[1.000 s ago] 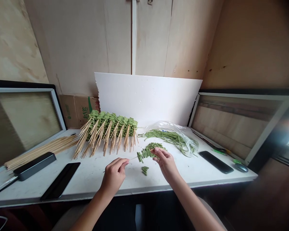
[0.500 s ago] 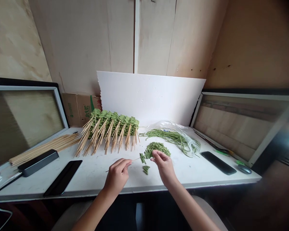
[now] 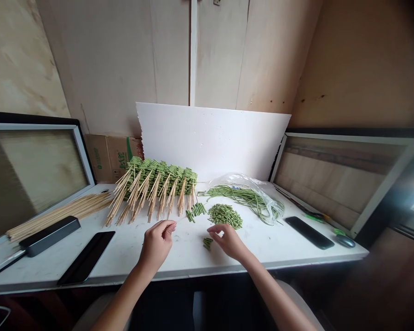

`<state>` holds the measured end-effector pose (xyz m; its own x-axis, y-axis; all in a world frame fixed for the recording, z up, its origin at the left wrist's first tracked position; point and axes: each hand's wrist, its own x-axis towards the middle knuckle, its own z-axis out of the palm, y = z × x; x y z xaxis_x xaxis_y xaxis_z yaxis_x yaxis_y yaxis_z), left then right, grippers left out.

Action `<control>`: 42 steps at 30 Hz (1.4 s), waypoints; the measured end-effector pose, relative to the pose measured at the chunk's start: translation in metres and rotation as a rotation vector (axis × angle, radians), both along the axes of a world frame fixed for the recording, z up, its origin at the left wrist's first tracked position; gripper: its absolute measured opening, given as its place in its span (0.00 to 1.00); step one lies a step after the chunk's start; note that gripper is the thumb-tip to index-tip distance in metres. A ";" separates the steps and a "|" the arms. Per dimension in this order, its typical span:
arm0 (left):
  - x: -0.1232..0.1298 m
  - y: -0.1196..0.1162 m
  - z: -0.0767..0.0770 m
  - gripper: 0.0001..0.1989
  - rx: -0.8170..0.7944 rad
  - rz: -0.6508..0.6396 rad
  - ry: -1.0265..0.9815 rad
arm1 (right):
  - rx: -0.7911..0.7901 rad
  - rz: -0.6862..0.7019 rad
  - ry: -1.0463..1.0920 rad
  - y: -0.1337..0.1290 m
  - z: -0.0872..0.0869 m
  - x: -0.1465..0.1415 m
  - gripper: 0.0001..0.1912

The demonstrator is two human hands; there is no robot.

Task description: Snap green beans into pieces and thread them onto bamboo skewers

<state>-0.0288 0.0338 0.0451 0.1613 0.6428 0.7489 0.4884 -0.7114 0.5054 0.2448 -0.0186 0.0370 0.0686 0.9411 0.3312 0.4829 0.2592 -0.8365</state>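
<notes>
My left hand [image 3: 158, 241] pinches a thin wooden skewer, whose far part carries a row of cut green bean pieces [image 3: 196, 212]. My right hand [image 3: 227, 239] is off the skewer, thumb and forefinger apart, over a few loose bean pieces [image 3: 207, 243] on the white table. Just beyond it lies a heap of cut bean pieces [image 3: 225, 215]. Behind my left hand, filled skewers [image 3: 162, 177] are stacked in a long pile, their bare sticks pointing toward me.
Long whole beans [image 3: 241, 195] lie partly under a clear plastic bag [image 3: 271, 202]. Bare skewers [image 3: 62, 214], a dark box-shaped device [image 3: 50, 235] and a black phone [image 3: 87, 257] are at left. Another dark phone [image 3: 308, 232] and a mouse [image 3: 345, 241] are at right.
My right hand has let go of the beans on the skewer and moved down toward the small loose group. My left hand has shifted left, and the skewer's beans now sit farther up and left.
</notes>
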 end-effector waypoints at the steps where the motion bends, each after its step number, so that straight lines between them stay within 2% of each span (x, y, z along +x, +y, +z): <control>1: 0.000 0.000 0.000 0.10 0.003 -0.003 -0.002 | 0.018 0.008 -0.077 0.000 -0.003 0.002 0.09; 5: 0.001 0.000 -0.001 0.10 0.006 -0.018 -0.007 | 0.083 -0.067 -0.252 0.002 -0.013 0.005 0.07; 12: 0.003 -0.002 -0.002 0.10 -0.016 -0.039 -0.001 | 0.091 -0.099 -0.229 0.005 -0.021 0.001 0.04; 18: 0.002 -0.002 -0.001 0.10 -0.004 -0.051 0.002 | 0.029 -0.070 0.091 0.004 -0.002 0.005 0.13; 23: 0.005 -0.006 0.001 0.10 -0.011 -0.075 0.007 | -0.086 -0.067 0.543 0.006 0.012 0.013 0.19; 27: 0.010 -0.010 -0.001 0.10 -0.015 -0.103 0.017 | -0.097 -0.035 0.866 0.004 0.020 0.011 0.19; 33: 0.013 -0.014 -0.005 0.10 -0.030 -0.137 0.028 | -0.110 0.036 0.969 0.000 0.025 0.005 0.19; 42: 0.014 -0.014 -0.005 0.10 -0.050 -0.143 0.010 | -0.148 0.062 1.028 0.000 0.024 0.003 0.17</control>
